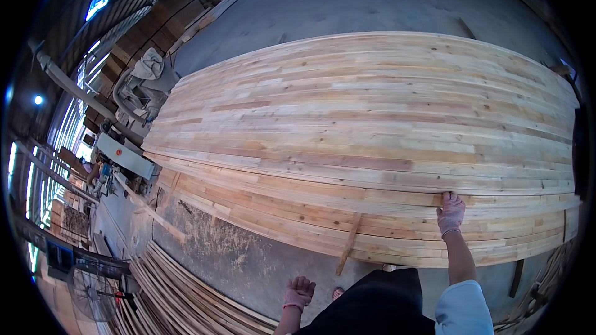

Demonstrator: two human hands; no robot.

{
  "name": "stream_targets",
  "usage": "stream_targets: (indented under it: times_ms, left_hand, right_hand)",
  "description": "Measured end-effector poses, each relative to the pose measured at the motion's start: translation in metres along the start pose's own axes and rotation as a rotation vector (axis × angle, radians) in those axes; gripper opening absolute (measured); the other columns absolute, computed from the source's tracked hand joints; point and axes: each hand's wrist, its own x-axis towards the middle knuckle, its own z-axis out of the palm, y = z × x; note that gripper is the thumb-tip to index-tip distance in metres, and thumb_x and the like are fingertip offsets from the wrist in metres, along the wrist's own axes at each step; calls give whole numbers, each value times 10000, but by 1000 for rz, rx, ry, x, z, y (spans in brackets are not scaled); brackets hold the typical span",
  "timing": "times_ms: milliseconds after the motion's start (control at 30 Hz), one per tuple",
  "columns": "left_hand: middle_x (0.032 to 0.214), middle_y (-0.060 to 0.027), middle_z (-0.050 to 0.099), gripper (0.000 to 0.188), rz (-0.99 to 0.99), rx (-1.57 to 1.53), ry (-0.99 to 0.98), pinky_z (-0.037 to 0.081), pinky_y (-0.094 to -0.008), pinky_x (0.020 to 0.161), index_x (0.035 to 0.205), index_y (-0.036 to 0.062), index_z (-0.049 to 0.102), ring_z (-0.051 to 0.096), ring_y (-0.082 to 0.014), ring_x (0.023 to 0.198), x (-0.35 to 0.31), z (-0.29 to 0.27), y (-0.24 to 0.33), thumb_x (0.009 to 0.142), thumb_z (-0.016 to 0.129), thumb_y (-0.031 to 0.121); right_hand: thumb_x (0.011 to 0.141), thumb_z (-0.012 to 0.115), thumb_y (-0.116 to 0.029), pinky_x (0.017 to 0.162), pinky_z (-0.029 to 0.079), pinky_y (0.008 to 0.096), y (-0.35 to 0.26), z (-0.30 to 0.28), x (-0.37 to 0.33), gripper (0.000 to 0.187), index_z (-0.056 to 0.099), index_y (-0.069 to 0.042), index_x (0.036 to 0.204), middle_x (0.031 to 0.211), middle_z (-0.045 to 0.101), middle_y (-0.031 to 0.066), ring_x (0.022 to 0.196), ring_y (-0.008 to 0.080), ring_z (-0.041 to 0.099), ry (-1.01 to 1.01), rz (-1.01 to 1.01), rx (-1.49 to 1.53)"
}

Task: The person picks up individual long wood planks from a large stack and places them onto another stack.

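Observation:
A wide stack of long, pale wooden strips (347,105) lies in front of me, rounded by the lens. My right hand (451,212), in a pinkish work glove, has its fingers curled over a long wooden strip (397,196) along the stack's near side. Lower down, a second layer of strips (298,214) juts out toward me on a crosswise wooden batten (349,245). My left hand (299,291), gloved alike, hangs in front of my body, away from the wood. Its fingers are curled in, and nothing shows in them.
At the left stands a machine with a pale control box (124,154) and a thick duct (74,87). Long thin slats (180,285) are piled at the lower left, near a round fan (92,293). Sawdust (217,236) covers the floor between slats and stack.

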Motion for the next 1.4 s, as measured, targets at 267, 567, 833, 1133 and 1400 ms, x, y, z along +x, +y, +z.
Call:
stream_targets:
  times_ms: [267, 567, 833, 1133, 1400]
  left_hand:
    - [680, -41, 532, 510, -48, -22, -22, 513, -467, 689, 717, 108, 496, 493, -246, 586, -8, -10, -5, 964, 316, 515]
    - [661, -18, 381, 491, -73, 181, -126, 491, -452, 735, 725, 130, 457, 467, -224, 671, -33, 38, -4, 967, 316, 534]
    - [1025, -63, 604, 492, -269, 293, -473, 414, -411, 960, 1044, 99, 557, 559, -259, 974, -48, 86, -30, 937, 406, 555]
    - [835, -114, 627, 441, -87, 41, -517, 523, -468, 773, 958, 39, 595, 615, -306, 788, -29, 23, -12, 906, 558, 476]
    - [846, -111, 642, 355, -17, 117, -335, 563, -461, 763, 1005, 47, 595, 643, -281, 792, -34, -28, 42, 875, 654, 373]
  right_hand:
    - [726, 706, -420, 892, 418, 349, -4, -32, 0, 524, 516, -149, 1132, 1169, 547, 71, 1101, 221, 527, -130, -53, -210]
    - [690, 703, -372, 763, 513, 373, -5, -77, -19, 360, 633, -126, 944, 956, 665, 86, 907, 244, 645, -90, -193, -96]
    - [732, 719, -460, 754, 520, 363, -25, -50, -143, 442, 695, -81, 959, 848, 703, 120, 823, 264, 680, -498, -533, 483]
    - [804, 704, -388, 729, 497, 306, -35, 1, -270, 428, 664, -48, 1062, 884, 693, 40, 816, 185, 644, -912, -279, 687]
    - [904, 439, -510, 973, 406, 436, 106, 19, -363, 535, 592, -93, 1201, 1210, 589, 185, 1177, 347, 514, -864, -143, 65]
